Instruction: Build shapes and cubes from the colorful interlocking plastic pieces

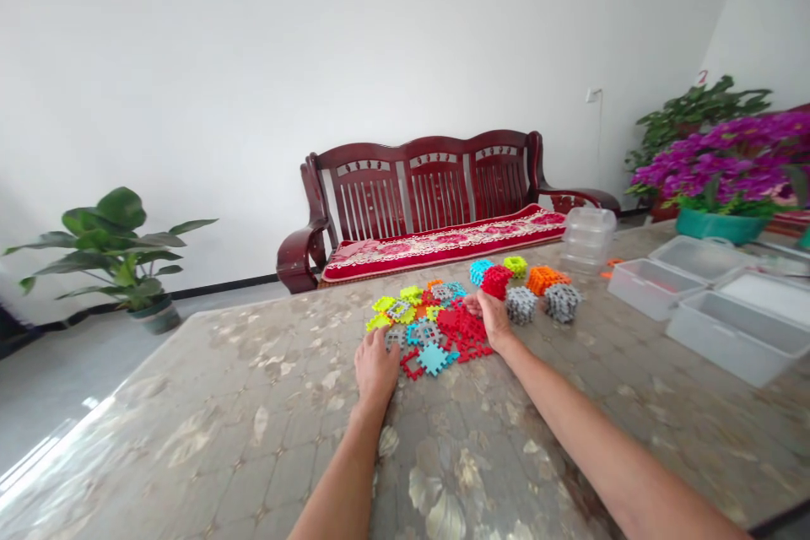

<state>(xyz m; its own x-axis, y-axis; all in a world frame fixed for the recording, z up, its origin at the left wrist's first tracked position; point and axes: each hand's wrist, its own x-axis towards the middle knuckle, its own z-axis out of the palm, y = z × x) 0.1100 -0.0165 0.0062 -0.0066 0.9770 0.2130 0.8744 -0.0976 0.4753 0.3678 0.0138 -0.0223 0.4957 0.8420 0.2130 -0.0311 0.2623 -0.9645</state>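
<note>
Loose interlocking plastic tiles with toothed edges lie in a pile on the table (pixel 284 405). Among them are red tiles (pixel 461 327), a light blue tile (pixel 434 358) and yellow-green tiles (pixel 383 304). My left hand (pixel 375 367) rests at the pile's left edge, fingers apart, close beside a grey window-frame tile (pixel 396 338). On the pile's right side is my right hand (pixel 494 321), its fingers stretched out over the red tiles. Just beyond it stands a red stack of tiles (pixel 496 280). My right palm and some fingertips are hidden.
Behind and right of my right hand stand grey stacks (pixel 521 305), an orange stack (pixel 548 279), a blue stack (pixel 480 272) and a green one (pixel 515 267). Clear plastic boxes (pixel 727 342) occupy the right side, with purple flowers (pixel 721 156) behind. A wooden bench (pixel 436 186) stands past the table.
</note>
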